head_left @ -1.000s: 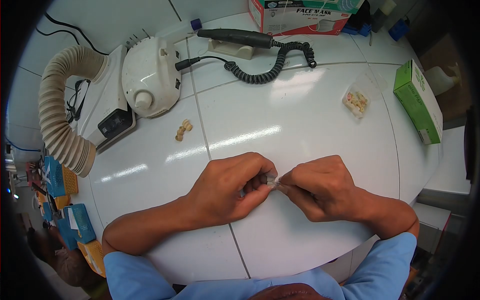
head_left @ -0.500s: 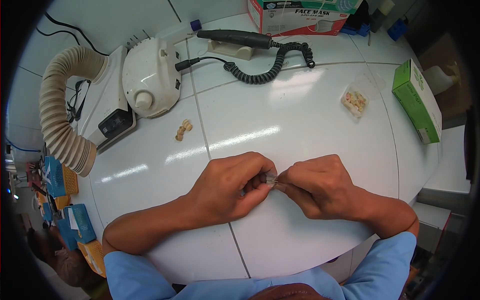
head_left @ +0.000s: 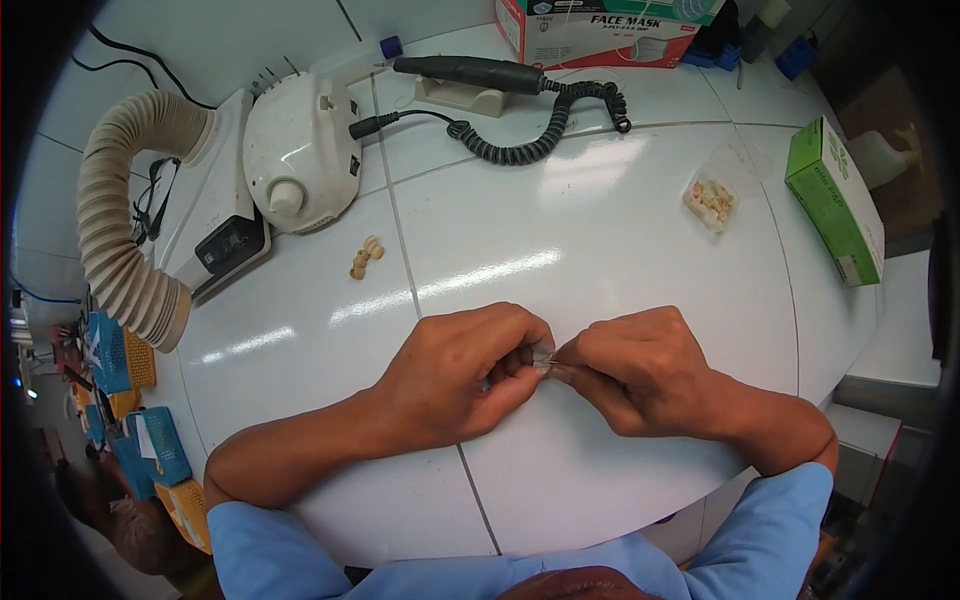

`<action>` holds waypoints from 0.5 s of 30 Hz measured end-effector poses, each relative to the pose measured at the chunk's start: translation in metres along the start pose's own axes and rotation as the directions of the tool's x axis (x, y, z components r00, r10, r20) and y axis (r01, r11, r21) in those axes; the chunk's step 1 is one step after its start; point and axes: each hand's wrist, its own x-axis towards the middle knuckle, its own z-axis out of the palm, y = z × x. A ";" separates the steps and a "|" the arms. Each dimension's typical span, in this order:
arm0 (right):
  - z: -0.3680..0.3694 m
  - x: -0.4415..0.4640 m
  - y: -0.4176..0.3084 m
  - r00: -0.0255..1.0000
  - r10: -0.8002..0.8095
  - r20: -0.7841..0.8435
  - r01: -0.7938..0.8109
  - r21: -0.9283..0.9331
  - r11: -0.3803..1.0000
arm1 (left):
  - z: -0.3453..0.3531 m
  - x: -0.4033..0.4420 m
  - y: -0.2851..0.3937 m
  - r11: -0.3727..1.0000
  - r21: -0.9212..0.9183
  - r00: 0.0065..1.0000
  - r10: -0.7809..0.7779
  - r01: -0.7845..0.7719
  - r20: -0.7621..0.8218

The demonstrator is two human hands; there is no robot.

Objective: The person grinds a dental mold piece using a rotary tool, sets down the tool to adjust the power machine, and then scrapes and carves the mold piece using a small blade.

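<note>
Above the white tiled table [head_left: 600, 480], my left hand [head_left: 470, 375] pinches a small whitish piece [head_left: 541, 361] between thumb and fingertips. My right hand [head_left: 640, 375] is closed just to its right, with a thin, needle-like item [head_left: 556, 363] at its fingertips touching or nearly touching the piece. The rest of that item is hidden in the fingers. Several small cream-coloured pieces [head_left: 366, 257] lie in a cluster beyond my left hand. Farther off on the right, a small clear container [head_left: 712, 203] holds many similar pieces.
A white machine [head_left: 302, 150] and a ribbed hose [head_left: 110, 220] stand at the left. A black handpiece [head_left: 470, 73] with a coiled cord rests on a stand at the back. A face mask box [head_left: 610, 35] is behind; a green box [head_left: 835, 200] sits right. Baskets [head_left: 160, 445] are at far left.
</note>
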 end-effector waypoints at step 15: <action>-0.004 0.000 -0.002 1.000 0.000 0.022 0.000 -0.010 1.000 | 0.001 0.000 -0.001 1.000 0.003 1.000 0.020 -0.020 0.008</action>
